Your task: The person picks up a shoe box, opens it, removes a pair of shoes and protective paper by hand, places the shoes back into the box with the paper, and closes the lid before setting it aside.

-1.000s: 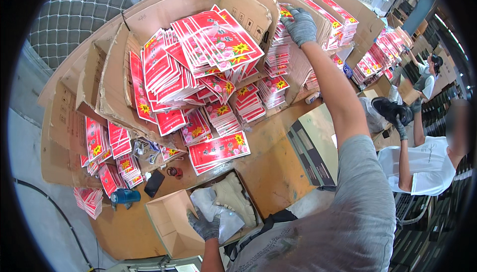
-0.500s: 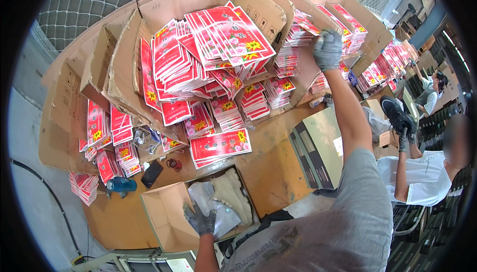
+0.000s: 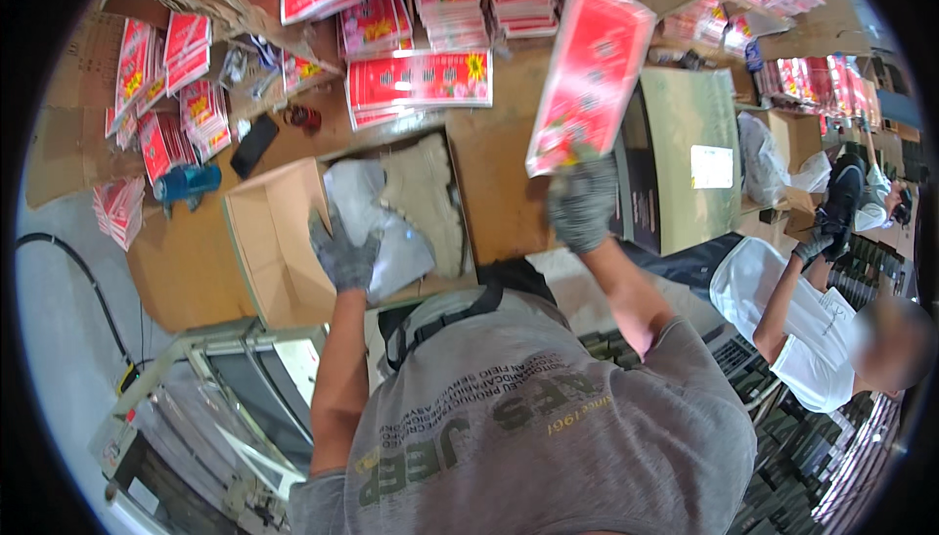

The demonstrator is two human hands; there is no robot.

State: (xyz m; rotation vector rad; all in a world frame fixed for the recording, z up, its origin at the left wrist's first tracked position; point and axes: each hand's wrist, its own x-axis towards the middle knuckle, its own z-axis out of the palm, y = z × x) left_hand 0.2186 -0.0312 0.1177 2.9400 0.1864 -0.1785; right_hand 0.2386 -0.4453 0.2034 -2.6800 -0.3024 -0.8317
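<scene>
My right hand (image 3: 584, 202), in a grey glove, grips the lower end of a flat red packet (image 3: 597, 75) with flowers and a yellow burst printed on it. The packet is tilted and slightly blurred, held up over the table. My left hand (image 3: 347, 253), also gloved, is open with its fingers spread over an opened shoebox (image 3: 269, 212), by the white wrapping paper (image 3: 386, 256). Beside the paper, inside the box, lies a beige shoe (image 3: 425, 204).
A closed olive shoebox (image 3: 685, 134) stands on the right. Several stacks of red packets (image 3: 421, 80) line the back with cardboard cartons (image 3: 78, 66). At left lie a blue bottle (image 3: 186, 183) and a black phone (image 3: 254, 146). A co-worker (image 3: 802, 310) handles a black shoe.
My right hand has come back from the stacks at the far right, bringing a red packet toward me. My left hand stays at the opened shoebox. The view has tilted down.
</scene>
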